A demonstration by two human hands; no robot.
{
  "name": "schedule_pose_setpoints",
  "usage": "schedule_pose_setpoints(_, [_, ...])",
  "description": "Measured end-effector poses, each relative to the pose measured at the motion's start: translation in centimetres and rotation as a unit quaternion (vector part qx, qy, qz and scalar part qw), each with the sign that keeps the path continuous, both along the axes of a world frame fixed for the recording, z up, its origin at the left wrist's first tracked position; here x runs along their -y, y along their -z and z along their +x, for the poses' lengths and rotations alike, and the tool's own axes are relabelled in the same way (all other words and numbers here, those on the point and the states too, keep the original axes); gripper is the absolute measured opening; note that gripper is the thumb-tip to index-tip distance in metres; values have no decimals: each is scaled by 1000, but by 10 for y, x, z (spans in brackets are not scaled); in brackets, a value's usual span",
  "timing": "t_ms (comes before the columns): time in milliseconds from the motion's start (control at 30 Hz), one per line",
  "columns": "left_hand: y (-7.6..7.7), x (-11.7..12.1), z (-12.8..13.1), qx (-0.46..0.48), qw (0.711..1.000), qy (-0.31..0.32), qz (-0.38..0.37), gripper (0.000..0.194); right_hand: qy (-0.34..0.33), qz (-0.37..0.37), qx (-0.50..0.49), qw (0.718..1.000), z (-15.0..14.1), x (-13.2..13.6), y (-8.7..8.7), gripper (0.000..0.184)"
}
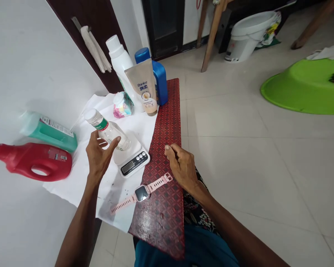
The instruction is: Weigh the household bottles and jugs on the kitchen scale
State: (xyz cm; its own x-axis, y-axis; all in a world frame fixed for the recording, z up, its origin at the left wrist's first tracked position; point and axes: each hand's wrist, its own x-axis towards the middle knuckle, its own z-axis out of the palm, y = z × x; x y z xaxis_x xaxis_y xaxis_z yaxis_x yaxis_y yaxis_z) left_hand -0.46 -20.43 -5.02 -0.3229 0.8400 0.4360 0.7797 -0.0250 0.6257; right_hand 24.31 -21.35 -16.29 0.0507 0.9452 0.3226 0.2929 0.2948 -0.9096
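Observation:
A clear bottle (117, 136) with a white cap and a green label band is on a white digital kitchen scale (135, 162). My left hand (99, 154) curves round the bottle, thumb on the near side and fingers at the far left side. My right hand (182, 165) is loosely closed at the table's right edge, with nothing visible in it. Between my forearms lies a smartwatch (141, 193) with a pink strap, stretched out across the white cloth and the red tabletop.
Behind the scale are a small floral-patterned container (122, 105), a white bottle (124, 66), a Rejoice tube (143, 87) and a blue bottle (160, 82). A red jug (36, 159) and a green bottle (54, 133) are at left. A white bucket (243, 39) and green basin (303, 89) are on the floor.

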Motion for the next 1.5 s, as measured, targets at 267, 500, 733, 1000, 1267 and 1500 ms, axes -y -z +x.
schedule_pose_setpoints(267, [-7, -20, 36, 52, 998, 26, 29, 49, 5, 18, -6, 1000, -2, -3, 8, 37])
schedule_pose_setpoints(500, [10, -89, 93, 57, 988, 141, 6, 58, 19, 34, 10, 999, -3, -3, 9, 36])
schedule_pose_setpoints(733, [42, -149, 126, 9, 987, 159, 28, 59, 25, 35, 13, 999, -4, -3, 12, 38])
schedule_pose_setpoints(1000, [51, -169, 134, -15, 987, 153, 50, 70, 20, 33, -7, 999, -4, -2, 12, 37])
schedule_pose_setpoints(1267, [21, -117, 120, 59, 985, 153, 50, 71, 25, 39, 6, 999, -3, 0, 12, 37])
schedule_pose_setpoints(1500, [3, -7, 3, 28, 991, -35, 127, 52, 20, 8, 67, 997, 4, 1, 21, 39])
